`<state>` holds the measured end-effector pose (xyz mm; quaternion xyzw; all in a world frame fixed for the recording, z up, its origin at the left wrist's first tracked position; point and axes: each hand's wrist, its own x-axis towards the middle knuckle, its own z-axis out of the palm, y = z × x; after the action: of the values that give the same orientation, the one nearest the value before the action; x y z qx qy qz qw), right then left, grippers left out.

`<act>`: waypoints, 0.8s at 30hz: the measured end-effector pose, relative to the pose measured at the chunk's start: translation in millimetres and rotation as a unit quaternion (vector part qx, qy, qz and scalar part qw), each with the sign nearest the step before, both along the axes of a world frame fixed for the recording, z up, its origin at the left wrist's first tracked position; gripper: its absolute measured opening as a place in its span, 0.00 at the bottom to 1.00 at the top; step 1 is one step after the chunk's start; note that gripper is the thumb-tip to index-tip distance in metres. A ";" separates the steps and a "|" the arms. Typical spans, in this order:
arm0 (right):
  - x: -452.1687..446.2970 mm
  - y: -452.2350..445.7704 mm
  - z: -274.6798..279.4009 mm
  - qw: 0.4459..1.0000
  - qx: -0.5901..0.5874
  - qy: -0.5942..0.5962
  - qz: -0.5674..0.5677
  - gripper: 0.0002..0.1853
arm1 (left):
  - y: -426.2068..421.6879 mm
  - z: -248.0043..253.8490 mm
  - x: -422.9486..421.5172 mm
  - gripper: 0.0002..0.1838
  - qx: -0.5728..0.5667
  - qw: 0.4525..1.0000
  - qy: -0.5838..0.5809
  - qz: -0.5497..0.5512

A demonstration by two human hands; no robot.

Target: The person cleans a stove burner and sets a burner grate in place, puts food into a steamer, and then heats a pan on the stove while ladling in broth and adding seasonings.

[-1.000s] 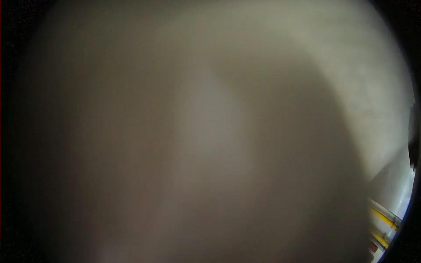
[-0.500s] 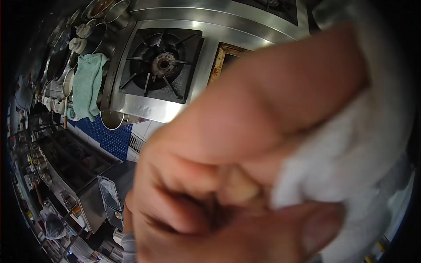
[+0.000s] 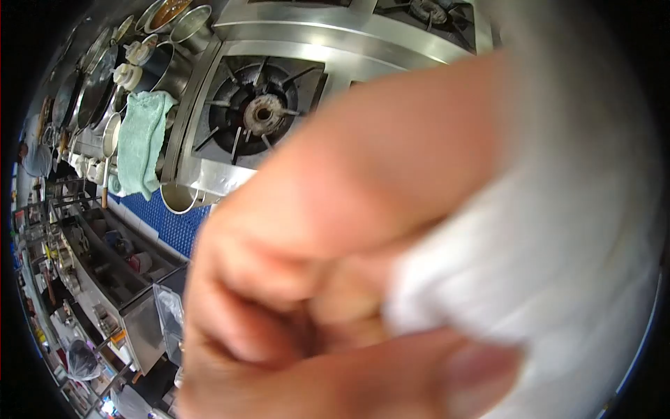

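Note:
Very close to the camera, my left hand (image 3: 293, 209) fills the middle of the view and is smeared by motion. Its fingers are curled in, with the thumb along the bottom, pinching a white cloth (image 3: 530, 230). The cloth is soft and creased and spreads over the right side, covering what lies behind it. What lies inside the curled fingers is too blurred to make out. No second hand can be seen.
Behind the hand is a steel stove with a black burner grate (image 3: 264, 115). A green towel (image 3: 143, 140) hangs beside it, near pots (image 3: 190, 24) and squeeze bottles (image 3: 127, 75). Below are a blue mat (image 3: 164, 216) and a steel counter (image 3: 139, 328).
My left hand has shifted left in the view, still pinching the white cloth. The cloth now covers more of the right side. The stove has slipped slightly down.

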<state>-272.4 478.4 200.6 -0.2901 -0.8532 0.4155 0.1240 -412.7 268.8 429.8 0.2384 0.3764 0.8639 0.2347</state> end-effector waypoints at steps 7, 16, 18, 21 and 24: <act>-2.6 -10.6 -0.7 1.000 0.019 0.010 0.015 0.14 | 3.2 1.8 -7.5 0.16 -0.013 0.999 0.009 0.030; -18.2 -36.2 -3.2 0.997 0.046 -0.048 0.047 0.14 | 10.2 -4.2 -17.6 0.17 -0.008 0.998 0.017 0.058; -24.2 -35.1 -4.6 0.997 0.044 -0.056 0.042 0.14 | 10.3 -6.2 -20.8 0.17 -0.004 0.998 0.015 0.063; -23.1 -28.7 -10.5 0.993 0.092 -0.047 0.053 0.14 | 9.8 -6.0 -23.0 0.17 -0.009 0.998 0.014 0.068; -13.8 -14.0 -30.0 0.992 0.118 0.017 0.051 0.14 | 9.9 -4.6 -24.3 0.17 -0.015 0.997 0.018 0.070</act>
<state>-286.2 464.4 170.6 -0.2222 -0.9078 0.3226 0.1500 -437.0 278.7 425.2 0.2233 0.4089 0.8683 0.1701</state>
